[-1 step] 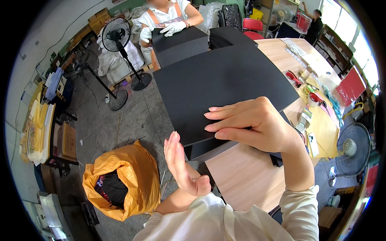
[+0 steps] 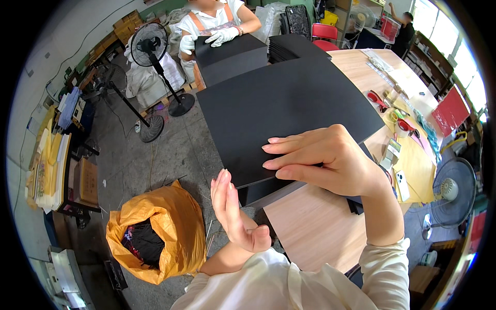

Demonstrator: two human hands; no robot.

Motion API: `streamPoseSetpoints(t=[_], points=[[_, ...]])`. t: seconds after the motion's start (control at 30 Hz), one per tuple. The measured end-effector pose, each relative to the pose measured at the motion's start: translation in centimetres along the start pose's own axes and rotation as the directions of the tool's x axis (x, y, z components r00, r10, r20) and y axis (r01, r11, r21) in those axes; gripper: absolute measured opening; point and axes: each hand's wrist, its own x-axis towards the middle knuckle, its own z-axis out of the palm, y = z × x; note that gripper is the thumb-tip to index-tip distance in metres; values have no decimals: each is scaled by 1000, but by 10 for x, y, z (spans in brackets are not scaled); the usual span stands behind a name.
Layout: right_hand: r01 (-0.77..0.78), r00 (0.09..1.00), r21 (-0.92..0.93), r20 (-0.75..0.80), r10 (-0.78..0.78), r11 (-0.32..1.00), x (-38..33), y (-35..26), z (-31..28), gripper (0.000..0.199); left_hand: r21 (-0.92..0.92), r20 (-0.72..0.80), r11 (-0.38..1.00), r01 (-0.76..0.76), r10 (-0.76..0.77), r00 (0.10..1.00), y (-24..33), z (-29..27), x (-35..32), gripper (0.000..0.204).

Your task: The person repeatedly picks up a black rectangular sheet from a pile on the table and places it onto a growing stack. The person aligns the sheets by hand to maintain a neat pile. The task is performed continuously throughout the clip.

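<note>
A large black sheet [image 2: 289,98] lies on top of a stack on the wooden table, its near left corner pointing toward me. On its near edge rests my right hand [image 2: 330,163], fingers stretched out and fingertips touching the black surface; the thumb is partly hidden. Beside that near left corner I hold my left hand [image 2: 235,214] upright with its fingers extended. Nothing shows in its palm, and whether it touches the sheet's edge I cannot tell. Under the sheet, dark layers of the stack [image 2: 268,191] show along the near side.
Across the table [image 2: 315,227], a person's gloved hands [image 2: 222,37] rest on another black stack [image 2: 232,59]. An orange sack [image 2: 178,227] stands at left, near floor fans [image 2: 181,105]. Red-handled scissors [image 2: 405,126], tape and a phone [image 2: 402,186] lie at right.
</note>
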Motion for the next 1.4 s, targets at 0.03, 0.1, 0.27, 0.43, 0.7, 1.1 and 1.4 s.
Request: streamPoseSetpoints(t=[0.03,0.1,0.27,0.43,0.7,1.1,1.4], points=[[1,1000,4,-5,-1,1000,0,0,0,11,25,16,1000,-12,12,1000,0,-1,0,63],[7,1000,-3,-6,-7,1000,0,0,0,11,32,5,999,-1,1,1000,2,0,1,63],[-3,1000,-11,0,3,1000,0,-1,0,11,29,3,1000,0,0,1000,0,0,-1,63],[0,1000,-12,-6,0,1000,0,-1,1,11,-16,-29,1000,3,-3,1000,2,0,1,60],[211,971,-403,-18,-238,890,-12,6,4,28,-151,47,954,258,-254,966,7,-5,45,12],[-179,963,-912,-239,-123,368,-218,-52,72,35,-172,-194,975,-142,108,975,-19,-32,6,21],[-568,723,-607,-47,689,556,-417,-15,249,57,-263,-233,957,122,-186,955,-40,-31,-3,15]])
